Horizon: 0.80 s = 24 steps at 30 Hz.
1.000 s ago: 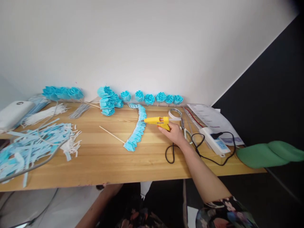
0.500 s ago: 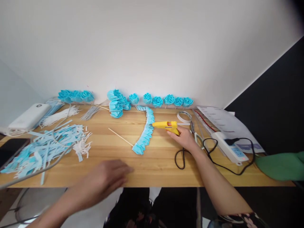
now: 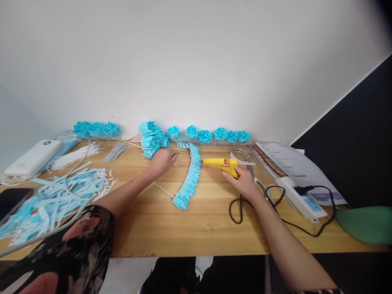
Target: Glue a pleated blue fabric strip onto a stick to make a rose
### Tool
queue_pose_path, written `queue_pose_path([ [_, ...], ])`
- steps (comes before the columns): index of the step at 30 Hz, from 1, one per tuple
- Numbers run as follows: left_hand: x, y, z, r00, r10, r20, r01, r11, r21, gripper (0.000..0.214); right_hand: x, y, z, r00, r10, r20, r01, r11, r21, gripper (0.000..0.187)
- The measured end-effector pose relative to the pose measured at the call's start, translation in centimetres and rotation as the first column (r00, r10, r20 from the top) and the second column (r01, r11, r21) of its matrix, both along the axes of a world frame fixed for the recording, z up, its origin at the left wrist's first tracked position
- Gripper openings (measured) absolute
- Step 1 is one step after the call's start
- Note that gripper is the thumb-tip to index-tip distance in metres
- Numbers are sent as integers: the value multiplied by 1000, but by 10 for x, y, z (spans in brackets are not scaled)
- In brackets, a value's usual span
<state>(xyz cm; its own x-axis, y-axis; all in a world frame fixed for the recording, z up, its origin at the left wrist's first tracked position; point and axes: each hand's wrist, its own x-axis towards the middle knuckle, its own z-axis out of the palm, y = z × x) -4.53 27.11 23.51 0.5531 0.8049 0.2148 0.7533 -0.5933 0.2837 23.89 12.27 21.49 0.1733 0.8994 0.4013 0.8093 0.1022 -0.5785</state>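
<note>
1. yellow glue gun (image 3: pixel 216 163) in the right hand (image 3: pixel 245 184), its tip at the right edge of the pleated blue strip (image 3: pixel 191 179), which lies in a curve mid-table, its far end bending left. whether tip and strip touch, i cannot tell.
2. if that tip is hot, a slip of the right wrist could smear glue over the pleats or drag the strip out of its curve.
3. the left forearm (image 3: pixel 128 190) passes over the far end of the thin stick (image 3: pixel 163 190), whose near end meets the near end of the strip; a lowered wrist might knock the stick and jolt the strip with it.
4. black cord (image 3: pixel 241 210) loops to the right, by the right forearm (image 3: pixel 281 232); a sharp pull leftward could snag it and spoil the aim.
5. right hand: closed round the handle, a firm grasp by the look of it.
6. left hand (image 3: pixel 164 160): fingers drawn together and curled, between the clustered blue flowers (image 3: pixel 150 145) and the strip, apart from the strip. whether they pinch anything slight, i cannot tell.
</note>
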Motion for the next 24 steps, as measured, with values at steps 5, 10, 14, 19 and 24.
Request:
queue_pose_path([
  [5, 27, 25, -14, 993, 114, 9, -114, 993, 25, 34, 4, 0, -4, 1000, 26, -4, -26, 999, 22, 27],
  [10, 50, 34, -18, 984, 180, 17, -180, 983, 33, 36, 2, -3, -2, 999, 33, 15, -34, 998, 47, 29],
  [14, 63, 39, -20, 975, 224, 1, -224, 974, 36, 34, 1, -6, 1, 999, 43, 16, -44, 997, 70, 30],
  [19, 71, 43, -24, 956, 293, -16, -292, 956, 34, 32, 1, -8, 5, 998, 54, 10, -55, 995, 84, 32],
  [24, 63, 26, -22, 954, 299, -11, -298, 954, 38, 31, 1, -9, 8, 999, 40, -27, -37, 993, 109, 30],
])
